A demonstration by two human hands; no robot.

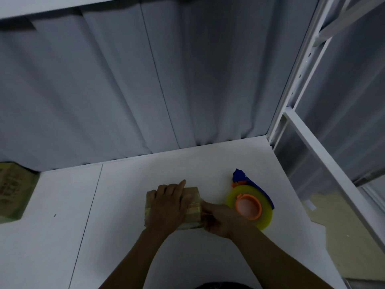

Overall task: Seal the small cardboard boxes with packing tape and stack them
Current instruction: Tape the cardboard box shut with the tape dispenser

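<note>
Cardboard is the item under inspection: one small box (192, 192) sits on the white table (125, 236) directly in front of you, near the table's front edge and a little right of centre. A strip of clear tape (193, 207) runs across its top toward the right end.

Your left hand (168, 203) lies flat over the top of the box, fingers straight and close together, palm down. Judgement: it is there to keep the flaps closed and stop the box from sliding while the tape is worked.

Your right hand (218, 220) is at the right end of the box. Its thumb rests on the taped top edge and its fingers curl down the side face, so it grips that end. Judgement: you are rubbing the tape down over the edge. Whether a loose tape end is pinched between the fingers cannot be told.

The tape dispenser (249, 206), with a yellowish roll, orange hub and blue handle, lies on its side just beside your right hand, within easy reach for the next strip.

Another cardboard box (12, 190) sits at the far left edge of the table, well apart, partly cut off by the frame. Judgement: that is the likely stacking spot; this box is not yet stacked.
</note>
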